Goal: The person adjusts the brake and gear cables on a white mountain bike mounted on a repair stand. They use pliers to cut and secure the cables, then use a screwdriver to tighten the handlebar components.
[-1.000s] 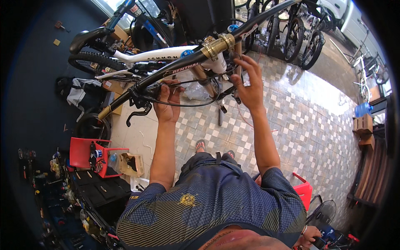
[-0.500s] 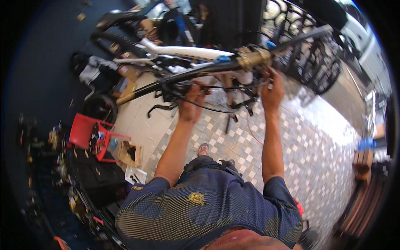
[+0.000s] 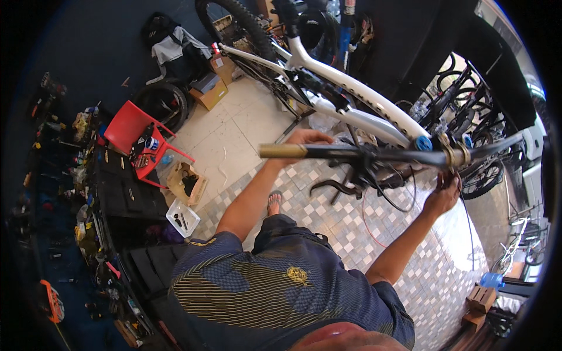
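Observation:
A white bicycle frame stands ahead of me, and its black handlebar with a gold left end crosses in front. My left hand is behind the bar's left end, fingers stretched to the right and partly hidden; I see nothing held in it. The brake lever hangs under the bar beside a looped black cable. Below the gold stem clamp, my right hand has its fingers closed around a thin black cable that hangs toward the floor.
At left are a red chair holding small items, an open cardboard box and a white tray. A cluttered tool bench lines the left side. Parked bicycles stand at the right, with wooden crates lower down.
The view has turned left, so the bicycle appears farther right. My left hand has left the cables near the lever for the bar's left end. My right hand remains by the stem.

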`<move>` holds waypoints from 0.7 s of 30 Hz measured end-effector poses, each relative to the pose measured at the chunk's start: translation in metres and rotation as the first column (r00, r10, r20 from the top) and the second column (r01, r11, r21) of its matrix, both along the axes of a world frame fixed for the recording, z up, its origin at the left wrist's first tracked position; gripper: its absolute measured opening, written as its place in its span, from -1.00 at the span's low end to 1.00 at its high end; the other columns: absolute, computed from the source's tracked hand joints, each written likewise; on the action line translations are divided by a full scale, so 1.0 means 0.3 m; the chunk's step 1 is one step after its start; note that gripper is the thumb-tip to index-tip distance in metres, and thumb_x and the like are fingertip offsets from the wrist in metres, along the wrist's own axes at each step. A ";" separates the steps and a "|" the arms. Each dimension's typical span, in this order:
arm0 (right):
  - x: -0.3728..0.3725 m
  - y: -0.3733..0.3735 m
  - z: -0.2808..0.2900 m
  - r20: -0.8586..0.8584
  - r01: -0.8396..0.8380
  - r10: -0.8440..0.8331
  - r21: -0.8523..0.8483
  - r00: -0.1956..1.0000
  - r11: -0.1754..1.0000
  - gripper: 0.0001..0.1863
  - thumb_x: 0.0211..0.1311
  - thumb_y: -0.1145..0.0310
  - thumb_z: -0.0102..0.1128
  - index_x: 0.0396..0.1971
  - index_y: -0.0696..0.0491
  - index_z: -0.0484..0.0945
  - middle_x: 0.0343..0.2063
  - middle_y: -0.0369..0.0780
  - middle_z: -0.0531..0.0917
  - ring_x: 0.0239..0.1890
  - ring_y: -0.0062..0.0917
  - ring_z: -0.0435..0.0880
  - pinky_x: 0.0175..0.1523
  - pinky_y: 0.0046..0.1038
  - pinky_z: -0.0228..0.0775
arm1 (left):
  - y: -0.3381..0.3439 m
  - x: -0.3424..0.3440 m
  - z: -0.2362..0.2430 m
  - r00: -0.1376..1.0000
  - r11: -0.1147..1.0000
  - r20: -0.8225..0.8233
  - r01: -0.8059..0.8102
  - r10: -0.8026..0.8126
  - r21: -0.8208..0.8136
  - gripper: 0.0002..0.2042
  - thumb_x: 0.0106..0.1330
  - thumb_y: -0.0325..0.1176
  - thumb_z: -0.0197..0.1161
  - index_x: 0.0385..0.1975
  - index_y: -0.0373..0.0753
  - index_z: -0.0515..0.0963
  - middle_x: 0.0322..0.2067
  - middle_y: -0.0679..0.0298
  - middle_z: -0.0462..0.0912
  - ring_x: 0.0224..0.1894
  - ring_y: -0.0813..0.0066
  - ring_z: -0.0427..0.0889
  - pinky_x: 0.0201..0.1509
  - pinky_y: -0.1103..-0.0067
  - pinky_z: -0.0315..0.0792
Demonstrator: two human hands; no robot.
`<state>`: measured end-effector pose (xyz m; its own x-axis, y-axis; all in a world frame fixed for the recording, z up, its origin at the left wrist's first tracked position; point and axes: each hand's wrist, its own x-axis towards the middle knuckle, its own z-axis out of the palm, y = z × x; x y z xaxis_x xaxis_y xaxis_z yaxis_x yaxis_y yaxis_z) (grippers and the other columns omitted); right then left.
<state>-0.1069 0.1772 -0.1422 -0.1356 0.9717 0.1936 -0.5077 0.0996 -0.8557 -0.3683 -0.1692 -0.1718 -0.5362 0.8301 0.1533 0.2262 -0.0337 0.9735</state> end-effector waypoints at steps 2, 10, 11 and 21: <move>-0.024 -0.029 0.005 -0.017 0.078 -0.078 0.004 0.997 0.997 -0.74 0.50 0.32 0.04 0.04 0.12 0.43 -0.01 -0.09 0.64 -0.01 -0.34 0.67 -0.01 -0.35 0.56 | -0.103 -0.199 0.001 0.961 0.992 0.246 -0.116 0.124 -0.044 -0.75 0.46 -0.27 0.20 -0.06 -0.29 0.65 -0.15 0.24 0.75 -0.14 0.56 0.71 -0.09 0.62 0.56; -0.095 -0.074 0.077 0.148 0.370 -0.380 0.092 0.913 0.925 -0.68 0.43 0.31 0.15 0.05 0.16 0.48 0.01 -0.08 0.63 0.02 -0.26 0.64 0.08 -0.30 0.53 | -0.593 -1.261 -0.167 0.664 0.718 0.368 -0.696 0.651 -0.016 -0.71 0.49 -0.20 0.15 -0.03 -0.28 0.61 -0.14 0.21 0.71 -0.15 0.43 0.72 -0.24 0.52 0.62; -0.102 -0.081 0.094 0.171 0.391 -0.405 0.111 0.898 0.914 -0.68 0.43 0.31 0.15 0.05 0.16 0.48 0.01 -0.08 0.63 0.02 -0.26 0.64 0.08 -0.30 0.53 | -0.626 -1.374 -0.183 0.640 0.693 0.373 -0.721 0.672 -0.012 -0.70 0.49 -0.21 0.14 0.00 -0.29 0.59 -0.13 0.19 0.70 -0.15 0.41 0.72 -0.24 0.51 0.63; -0.092 -0.206 0.194 0.316 0.546 -0.609 0.271 0.727 0.792 -0.67 0.42 0.30 0.16 0.05 0.17 0.49 0.01 -0.07 0.63 0.02 -0.26 0.64 0.10 -0.29 0.51 | -0.580 -2.122 -0.298 0.158 0.340 0.696 -0.931 0.701 -0.131 -0.75 0.49 -0.38 0.01 0.02 -0.36 0.50 -0.11 0.07 0.66 -0.12 0.22 0.71 -0.21 0.27 0.68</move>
<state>-0.1344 0.1153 -0.0841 0.3517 0.8479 0.3967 0.0413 0.4093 -0.9115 -1.0049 -0.3431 -0.2613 -0.9080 -0.1900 -0.3733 -0.2521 -0.4640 0.8492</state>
